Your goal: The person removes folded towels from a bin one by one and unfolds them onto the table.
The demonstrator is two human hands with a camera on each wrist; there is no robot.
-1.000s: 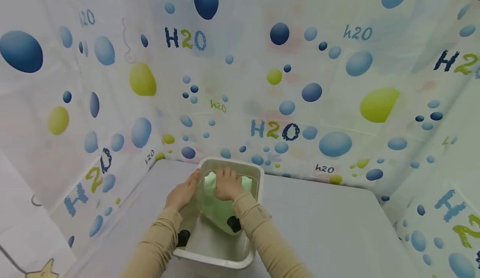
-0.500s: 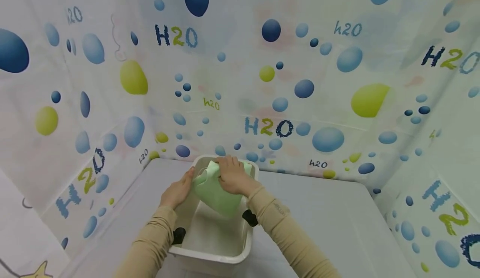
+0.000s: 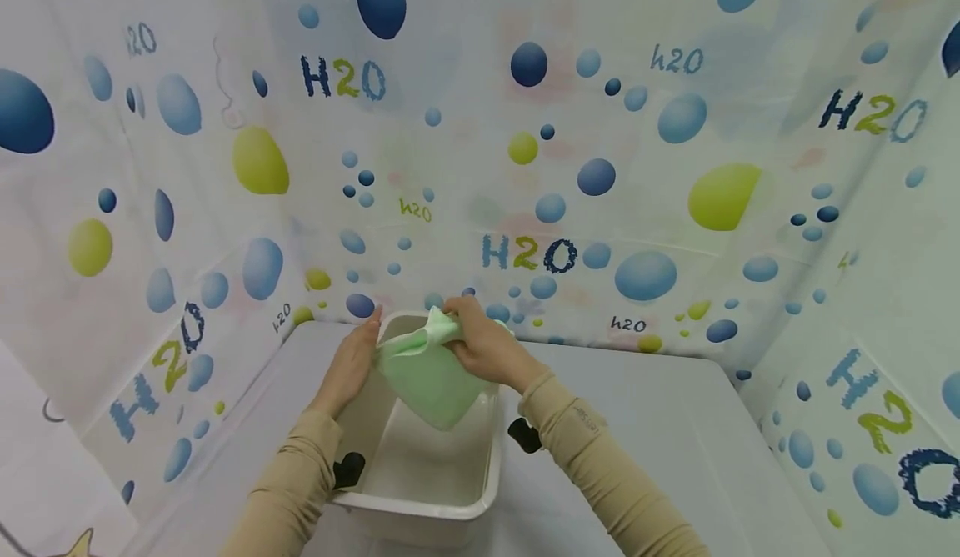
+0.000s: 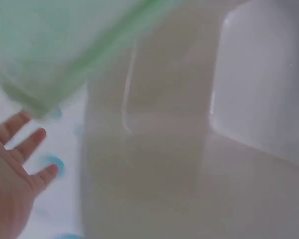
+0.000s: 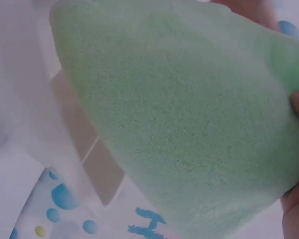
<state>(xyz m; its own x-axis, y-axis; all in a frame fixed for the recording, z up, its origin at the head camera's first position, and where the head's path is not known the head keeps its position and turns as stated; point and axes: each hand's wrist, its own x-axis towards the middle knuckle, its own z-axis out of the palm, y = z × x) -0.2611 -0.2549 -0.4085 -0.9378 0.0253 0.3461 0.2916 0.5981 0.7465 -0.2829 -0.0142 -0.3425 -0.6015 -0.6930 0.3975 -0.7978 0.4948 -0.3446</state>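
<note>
A pale green towel (image 3: 433, 383) with a fuzzy face hangs over the far part of a white plastic basin (image 3: 420, 509). My right hand (image 3: 491, 347) grips the towel's bunched upper edge, and the lower part droops to a rounded point. Up close in the right wrist view, the towel (image 5: 184, 119) fills the picture, with fingers at its right edge. My left hand (image 3: 352, 365) is at the basin's left rim, its fingers extended. In the left wrist view the left hand (image 4: 10, 189) has its fingers spread, the fingertips right by the towel's corner (image 4: 37, 99).
The basin stands on a table covered in white cloth (image 3: 637, 449). White curtains (image 3: 480, 148) printed with blue and green drops and H2O lettering enclose the back and both sides. Black wrist cameras (image 3: 524, 435) sit on both forearms.
My right hand has lifted the towel from inside the basin and moved right and up with it, uncovering more of the basin's floor. My left hand stays along the left rim.
</note>
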